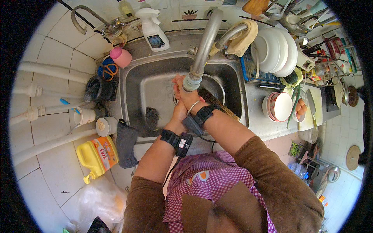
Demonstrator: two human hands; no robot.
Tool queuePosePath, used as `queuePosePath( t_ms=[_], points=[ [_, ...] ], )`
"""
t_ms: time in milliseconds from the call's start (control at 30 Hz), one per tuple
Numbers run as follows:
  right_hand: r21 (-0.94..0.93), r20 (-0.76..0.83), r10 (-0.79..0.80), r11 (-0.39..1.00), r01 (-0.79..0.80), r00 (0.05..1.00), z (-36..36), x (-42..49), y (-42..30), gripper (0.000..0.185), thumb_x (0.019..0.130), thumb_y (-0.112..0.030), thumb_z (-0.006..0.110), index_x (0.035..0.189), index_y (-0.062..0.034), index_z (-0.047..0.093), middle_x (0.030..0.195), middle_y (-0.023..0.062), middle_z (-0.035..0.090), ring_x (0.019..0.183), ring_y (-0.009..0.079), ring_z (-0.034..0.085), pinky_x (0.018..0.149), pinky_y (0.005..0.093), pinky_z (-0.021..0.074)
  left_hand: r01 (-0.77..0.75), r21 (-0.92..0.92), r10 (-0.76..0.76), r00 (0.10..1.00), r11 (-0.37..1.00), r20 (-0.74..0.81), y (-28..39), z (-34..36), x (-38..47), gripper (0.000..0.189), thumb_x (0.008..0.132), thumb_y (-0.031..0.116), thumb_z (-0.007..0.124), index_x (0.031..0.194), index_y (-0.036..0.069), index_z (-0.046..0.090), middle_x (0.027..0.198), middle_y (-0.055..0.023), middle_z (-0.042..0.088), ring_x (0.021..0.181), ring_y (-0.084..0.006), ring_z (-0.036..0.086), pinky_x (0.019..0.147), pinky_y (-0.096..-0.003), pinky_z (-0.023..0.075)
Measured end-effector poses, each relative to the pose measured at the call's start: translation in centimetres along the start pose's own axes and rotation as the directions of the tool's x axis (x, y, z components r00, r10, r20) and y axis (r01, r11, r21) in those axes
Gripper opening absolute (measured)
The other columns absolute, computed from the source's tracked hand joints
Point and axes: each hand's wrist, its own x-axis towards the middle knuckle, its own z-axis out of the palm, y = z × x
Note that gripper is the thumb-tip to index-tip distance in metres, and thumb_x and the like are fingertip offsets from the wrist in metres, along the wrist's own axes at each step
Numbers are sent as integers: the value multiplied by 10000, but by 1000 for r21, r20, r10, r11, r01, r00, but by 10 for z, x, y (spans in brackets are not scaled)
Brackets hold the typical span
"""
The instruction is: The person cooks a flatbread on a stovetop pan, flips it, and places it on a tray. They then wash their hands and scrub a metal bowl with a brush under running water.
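Note:
Both my hands meet over the stainless-steel sink (pixel 163 67), under the mouth of the metal faucet (pixel 205 43). My right hand (pixel 188 94) lies over and against my left hand (pixel 178 112), a bracelet at its wrist. The faucet end and the overlapping hands hide most of the fingers, so whether anything small is between them cannot be seen. To the right of the hands, a straw pot brush (pixel 217 103) leans in the sink by a round, pale-rimmed vessel (pixel 223 88). A dark scouring pad (pixel 151 118) rests on the sink floor to the left.
A white spray bottle (pixel 156 33) and a pink cup (pixel 121 56) stand behind the sink. White plates (pixel 269 51), stacked bowls (pixel 279 106), eggs (pixel 300 108) and a knife (pixel 311 106) on a cutting board occupy the right counter. A yellow jug (pixel 97 157) is at left.

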Motion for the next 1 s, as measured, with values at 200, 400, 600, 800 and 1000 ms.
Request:
queuePosePath(
  t_ms=[200,400,600,800,1000],
  points=[
    [-762,480,-624,52,646,616,9,-41,19,261,845,-195,526,1069,-61,547,913,165,625,855,362,603,761,412,485,-151,-207,198,954,967,225,19,-32,4,480,940,440,319,1230,74,432,1226,-124,483,1150,-260,434,1012,-466,308],
    [-785,242,-363,473,401,900,-8,-35,-3,292,834,-181,536,1097,-55,543,1015,166,617,923,346,594,799,406,478,-338,-207,348,937,918,11,20,-6,-6,649,927,524,292,1394,76,247,1423,-137,287,1340,-321,216,1115,-472,139],
    [-475,147,-139,858,193,979,-42,-16,-30,282,888,-183,511,1140,-57,537,1069,122,613,1009,261,579,891,331,453,-242,-345,283,956,907,75,9,14,-13,512,959,363,362,1308,-12,352,1309,-142,423,1229,-269,379,1037,-393,301],
    [379,-16,246,898,-221,969,-29,-30,-4,214,906,-164,496,1067,-34,550,985,106,637,881,239,633,741,356,533,-417,64,415,909,907,37,-13,-3,-2,330,938,134,453,1241,1,461,1129,-104,528,1020,-206,499,928,-331,391],
    [598,131,211,762,-247,969,-30,-32,-23,342,918,-332,496,1127,-64,538,1051,121,616,937,268,611,792,399,515,-379,175,375,925,909,56,-1,3,8,378,956,223,416,1228,-36,454,1208,-136,516,1092,-234,507,926,-329,423]
  ],
)
